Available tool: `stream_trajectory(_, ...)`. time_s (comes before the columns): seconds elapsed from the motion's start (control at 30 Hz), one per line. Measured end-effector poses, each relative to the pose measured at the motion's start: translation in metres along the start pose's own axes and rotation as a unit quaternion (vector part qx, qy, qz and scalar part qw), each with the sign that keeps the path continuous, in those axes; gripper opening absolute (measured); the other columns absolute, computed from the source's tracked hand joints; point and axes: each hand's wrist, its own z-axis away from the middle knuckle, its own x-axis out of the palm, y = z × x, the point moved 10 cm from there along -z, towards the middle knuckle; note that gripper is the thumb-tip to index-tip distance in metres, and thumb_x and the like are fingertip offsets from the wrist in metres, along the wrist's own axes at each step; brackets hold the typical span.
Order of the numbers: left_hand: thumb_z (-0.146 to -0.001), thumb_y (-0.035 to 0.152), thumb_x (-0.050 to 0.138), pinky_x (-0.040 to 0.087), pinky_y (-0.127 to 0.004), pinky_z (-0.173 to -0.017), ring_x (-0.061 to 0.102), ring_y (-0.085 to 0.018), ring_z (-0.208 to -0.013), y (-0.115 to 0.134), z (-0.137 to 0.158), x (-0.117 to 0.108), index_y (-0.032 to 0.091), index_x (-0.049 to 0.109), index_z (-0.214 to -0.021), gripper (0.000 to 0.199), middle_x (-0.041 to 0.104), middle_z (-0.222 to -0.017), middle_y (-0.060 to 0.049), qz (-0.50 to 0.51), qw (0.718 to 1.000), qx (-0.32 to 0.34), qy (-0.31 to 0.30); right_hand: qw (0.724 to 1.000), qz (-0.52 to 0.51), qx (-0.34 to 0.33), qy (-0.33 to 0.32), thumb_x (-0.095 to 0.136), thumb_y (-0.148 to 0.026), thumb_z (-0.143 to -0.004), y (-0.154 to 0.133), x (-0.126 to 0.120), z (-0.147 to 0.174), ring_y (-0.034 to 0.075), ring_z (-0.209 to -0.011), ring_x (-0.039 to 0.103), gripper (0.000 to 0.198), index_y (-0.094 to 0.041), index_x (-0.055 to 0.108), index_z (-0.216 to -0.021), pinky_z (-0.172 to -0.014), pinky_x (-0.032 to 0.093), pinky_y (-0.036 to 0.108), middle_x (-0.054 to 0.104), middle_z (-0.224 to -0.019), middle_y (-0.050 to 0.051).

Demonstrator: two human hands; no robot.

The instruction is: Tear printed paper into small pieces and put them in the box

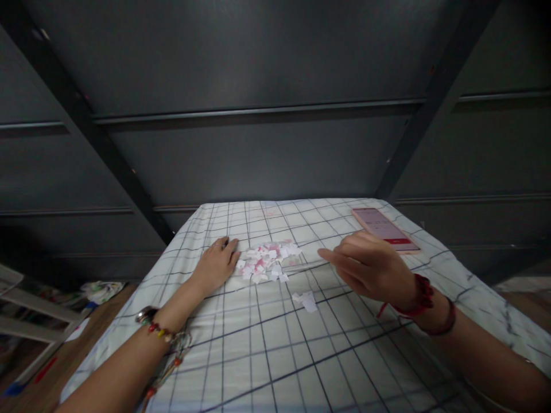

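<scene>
Your left hand (218, 265) lies beside paper scraps (264, 259); your curled right hand (372, 267) is near the phone (379, 221), toward the surface (241, 350)'s far right corner.

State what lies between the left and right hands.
In the head view, paper scraps lie on checked cloth, nearer the left hand than the right hand.

The near part of the desk (241, 367) leaves room between the forearms (183, 301). Beyond the paper scraps (262, 261), a dark panel (241, 160) walls the far edge; a phone (379, 221) obstructs the right
</scene>
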Motion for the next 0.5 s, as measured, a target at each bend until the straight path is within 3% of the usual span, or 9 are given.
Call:
stream_trajectory(0.27, -0.093, 0.026, 0.036, 0.039, -0.038, -0.091, 0.048, -0.026, -0.111, 0.003, 0.0, -0.001, 0.01, 0.045, -0.124, 0.036, 0.046, -0.124, -0.018, -0.016, 1.0, 0.006, -0.005, 0.999, 0.001, -0.036, 0.027, 0.046, -0.006, -0.079, -0.009, -0.015, -0.002, 0.013, -0.058, 0.043, 0.026, -0.013, 0.048, -0.103, -0.054, 0.035, 0.029, 0.057, -0.064, 0.001)
stream_trajectory(0.5, -0.093, 0.028, 0.035, 0.039, -0.038, -0.092, 0.048, -0.025, -0.111, 0.002, -0.001, 0.0, 0.011, 0.044, -0.124, 0.036, 0.047, -0.125, -0.016, -0.018, 1.0, 0.009, -0.004, 0.999, 0.0, -0.053, 0.006, 0.039, -0.003, -0.08, -0.02, -0.004, -0.007, 0.012, -0.061, 0.045, 0.027, -0.015, 0.051, -0.101, -0.057, 0.038, 0.028, 0.057, -0.066, -0.001)
